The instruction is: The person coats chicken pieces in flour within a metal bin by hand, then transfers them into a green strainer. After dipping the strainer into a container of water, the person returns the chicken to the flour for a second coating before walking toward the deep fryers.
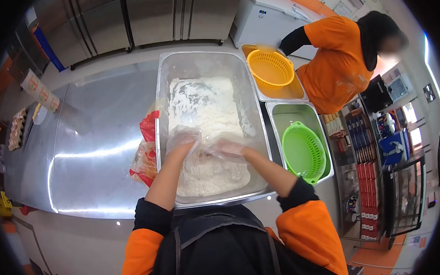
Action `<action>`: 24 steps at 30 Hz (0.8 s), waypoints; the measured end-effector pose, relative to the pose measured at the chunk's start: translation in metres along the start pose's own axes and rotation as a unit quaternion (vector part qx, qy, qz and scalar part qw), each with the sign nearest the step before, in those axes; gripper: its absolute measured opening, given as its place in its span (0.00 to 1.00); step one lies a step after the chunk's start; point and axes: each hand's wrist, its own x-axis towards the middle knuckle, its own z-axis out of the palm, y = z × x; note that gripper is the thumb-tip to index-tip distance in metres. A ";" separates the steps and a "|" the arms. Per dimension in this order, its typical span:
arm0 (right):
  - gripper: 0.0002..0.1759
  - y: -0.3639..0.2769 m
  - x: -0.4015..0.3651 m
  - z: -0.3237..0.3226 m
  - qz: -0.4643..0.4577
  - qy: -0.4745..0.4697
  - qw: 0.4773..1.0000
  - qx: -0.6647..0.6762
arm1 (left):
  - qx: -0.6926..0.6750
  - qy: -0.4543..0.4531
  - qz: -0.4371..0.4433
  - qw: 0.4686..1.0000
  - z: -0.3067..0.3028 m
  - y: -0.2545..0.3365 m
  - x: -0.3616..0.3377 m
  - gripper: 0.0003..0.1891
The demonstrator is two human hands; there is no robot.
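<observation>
Both my hands wear clear plastic gloves and are inside a deep metal tray [164, 86] of white flour [209, 100]. My left hand [184, 138] is low over the flour left of the middle, its fingers lost in the cloudy glove and flour. Close by on the right, my right hand [227, 148] reaches inward with its fingers loosely spread and curved at the flour. Between and below the hands lies lumpy, flour-coated stuff [211, 174]; what is under the coating cannot be made out.
Right of the tray, a green basket [304, 150] and a yellow basket [270, 68] sit in metal pans. A co-worker in orange [334, 54] stands beside the yellow one. A red plastic bag [147, 149] touches the tray's left side on the steel table [96, 171]; an egg tray [17, 128] lies farther left.
</observation>
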 end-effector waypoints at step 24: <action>0.33 -0.017 -0.033 0.044 0.199 -0.193 0.941 0.194 | 0.057 -0.270 -0.045 0.960 0.031 -0.003 -0.012 0.23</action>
